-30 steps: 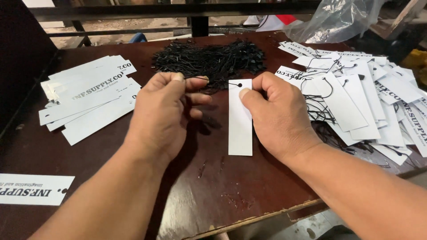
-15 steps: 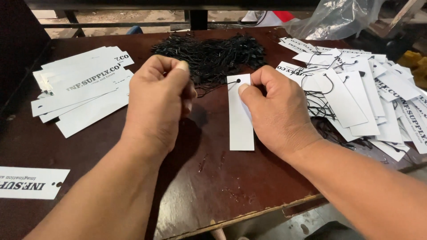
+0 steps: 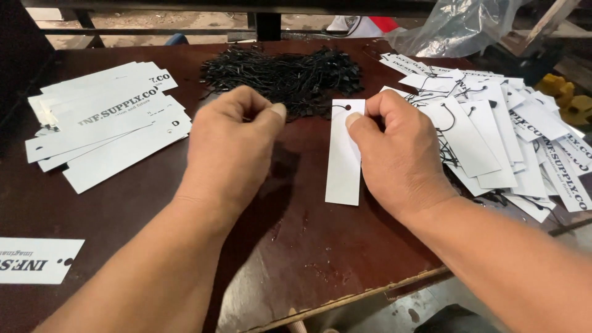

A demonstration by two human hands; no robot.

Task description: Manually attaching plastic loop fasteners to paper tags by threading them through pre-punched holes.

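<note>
Nearest you, at the left edge of the dark brown wooden table, lies a single white printed card. Your right hand pinches the long white blank paper tag near its punched top, thumb pressed just beside the hole, with the tag's lower end resting on the table. Your left hand is curled narrow, thumb and fingers pinched together; what they hold is too thin to make out, though it may be a black string. The tag looks light and fairly stiff but easy to crease, so the grip up by the hole suits it. To your left sits a fanned stack of white printed tags; to your right, a heap of white tags already strung. Farther back lies the tangled pile of black string loops, soft and likely to snag.
</note>
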